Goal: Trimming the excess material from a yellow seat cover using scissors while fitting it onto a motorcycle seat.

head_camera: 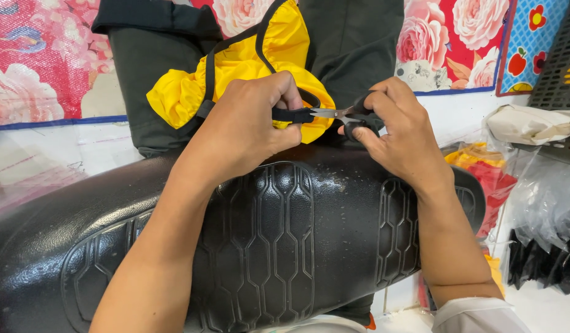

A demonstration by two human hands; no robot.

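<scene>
Your left hand (248,126), frame centre: fingers pinched on black strap (291,115) edging yellow fabric (236,68). Your right hand (399,132), right of centre: fingers curled through scissors (340,114) handles, blades pointing left, tips at strap just beside left fingertips. Fabric bunched behind both hands, upper centre. Black seat (266,240) beneath wrists.

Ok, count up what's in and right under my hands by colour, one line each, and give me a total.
Yellow: 1, the cloth with black trim.
Black: 3, the strap pinched by the left hand, the scissors in the right hand, and the seat below.
Total: 4
</scene>
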